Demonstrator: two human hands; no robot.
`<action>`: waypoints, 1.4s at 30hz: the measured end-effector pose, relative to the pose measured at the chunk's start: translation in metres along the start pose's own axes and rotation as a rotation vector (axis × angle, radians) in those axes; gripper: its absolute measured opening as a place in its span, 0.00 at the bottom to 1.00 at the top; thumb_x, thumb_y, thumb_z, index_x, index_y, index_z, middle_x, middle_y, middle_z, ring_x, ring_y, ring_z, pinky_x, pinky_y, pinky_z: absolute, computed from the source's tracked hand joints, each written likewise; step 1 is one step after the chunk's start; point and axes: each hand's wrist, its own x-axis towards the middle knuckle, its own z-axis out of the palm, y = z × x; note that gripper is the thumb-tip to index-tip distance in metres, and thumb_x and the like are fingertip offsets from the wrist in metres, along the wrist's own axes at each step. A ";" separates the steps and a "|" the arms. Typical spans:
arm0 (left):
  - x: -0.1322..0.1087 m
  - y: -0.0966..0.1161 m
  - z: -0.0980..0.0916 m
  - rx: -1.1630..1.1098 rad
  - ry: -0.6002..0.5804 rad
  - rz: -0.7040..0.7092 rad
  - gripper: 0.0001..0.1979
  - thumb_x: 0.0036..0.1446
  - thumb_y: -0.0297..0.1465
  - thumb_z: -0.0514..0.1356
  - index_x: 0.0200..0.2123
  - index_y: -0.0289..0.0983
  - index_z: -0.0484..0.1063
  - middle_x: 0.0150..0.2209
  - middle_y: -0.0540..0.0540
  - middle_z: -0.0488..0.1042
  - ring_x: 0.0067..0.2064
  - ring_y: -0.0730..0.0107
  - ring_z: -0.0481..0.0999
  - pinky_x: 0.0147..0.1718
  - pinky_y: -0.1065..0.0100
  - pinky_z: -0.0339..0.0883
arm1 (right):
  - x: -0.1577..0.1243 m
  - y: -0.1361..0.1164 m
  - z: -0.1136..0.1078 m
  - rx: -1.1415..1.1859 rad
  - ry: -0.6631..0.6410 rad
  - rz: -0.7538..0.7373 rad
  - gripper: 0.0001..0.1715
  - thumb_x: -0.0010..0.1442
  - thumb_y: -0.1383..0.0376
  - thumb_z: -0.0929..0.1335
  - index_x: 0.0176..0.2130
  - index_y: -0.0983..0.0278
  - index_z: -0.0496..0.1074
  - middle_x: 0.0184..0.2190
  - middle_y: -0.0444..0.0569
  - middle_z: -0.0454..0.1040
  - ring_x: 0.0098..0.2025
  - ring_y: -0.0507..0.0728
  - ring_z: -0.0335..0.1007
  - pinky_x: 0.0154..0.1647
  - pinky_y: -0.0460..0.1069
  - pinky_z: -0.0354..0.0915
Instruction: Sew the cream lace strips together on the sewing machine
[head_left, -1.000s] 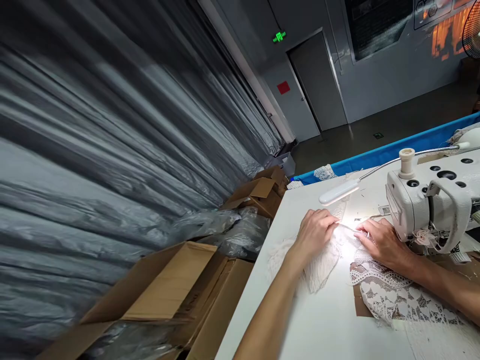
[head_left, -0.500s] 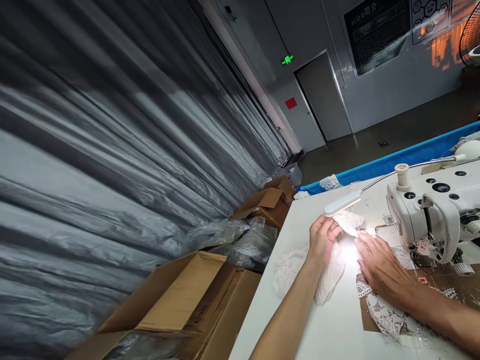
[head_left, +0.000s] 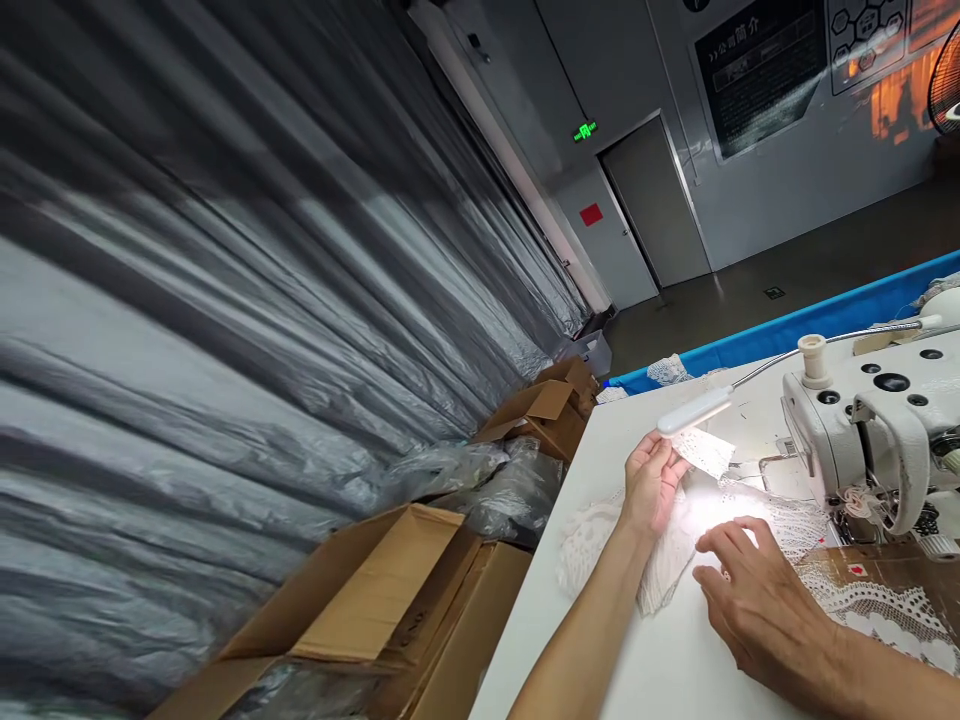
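White lace fabric (head_left: pixel 705 452) is pinched in the fingers of my left hand (head_left: pixel 651 482), just below the lit lamp head (head_left: pixel 694 411). More of the white fabric (head_left: pixel 666 575) hangs and lies on the table around my left wrist. My right hand (head_left: pixel 761 600) is above the table, nearer to me, fingers curved and apart with nothing between them. A white sewing machine (head_left: pixel 892 420) stands right of both hands. Lace (head_left: pixel 795 522) stretches across the table toward the machine. Glare hides detail between the hands.
Brown cardboard on the table carries scalloped lace (head_left: pixel 892 610) at the right. Open cardboard boxes (head_left: pixel 375 590) and clear plastic bags (head_left: pixel 510 490) stand left of the white table (head_left: pixel 555 640). A silver curtain (head_left: pixel 225 300) hangs beyond them. A blue cloth barrier (head_left: pixel 825 318) runs behind the table.
My right hand has let go of the lace edge and moved down toward me, fingers spreading. The lace near my left hand has shifted, and the lace on the cardboard lies differently.
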 end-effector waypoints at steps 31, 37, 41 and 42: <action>-0.014 0.047 -0.007 1.138 -0.459 0.436 0.13 0.42 0.30 0.68 0.15 0.39 0.66 0.32 0.46 0.74 0.34 0.65 0.71 0.38 0.66 0.64 | 0.006 0.031 0.002 0.013 0.021 0.247 0.28 0.57 0.70 0.64 0.57 0.71 0.57 0.49 0.62 0.66 0.49 0.65 0.63 0.46 0.58 0.65; -0.027 0.053 0.005 0.944 -0.929 0.141 0.13 0.51 0.36 0.65 0.20 0.38 0.69 0.30 0.44 0.76 0.35 0.64 0.74 0.42 0.63 0.66 | 0.024 0.040 -0.026 0.481 -0.323 0.410 0.17 0.50 0.68 0.65 0.42 0.64 0.63 0.38 0.51 0.69 0.40 0.59 0.66 0.40 0.52 0.67; -0.035 0.051 0.010 0.894 -0.910 -0.015 0.13 0.50 0.41 0.66 0.26 0.37 0.76 0.30 0.44 0.75 0.34 0.65 0.73 0.36 0.67 0.66 | 0.021 0.040 -0.050 0.734 -0.501 0.487 0.15 0.49 0.68 0.64 0.40 0.64 0.66 0.30 0.43 0.68 0.30 0.53 0.64 0.28 0.46 0.62; -0.037 0.050 0.011 0.903 -0.893 -0.031 0.13 0.51 0.41 0.65 0.27 0.37 0.77 0.30 0.44 0.75 0.33 0.66 0.72 0.33 0.68 0.66 | 0.017 0.041 -0.054 0.732 -0.523 0.530 0.18 0.49 0.68 0.65 0.43 0.64 0.67 0.30 0.43 0.69 0.30 0.53 0.65 0.29 0.46 0.62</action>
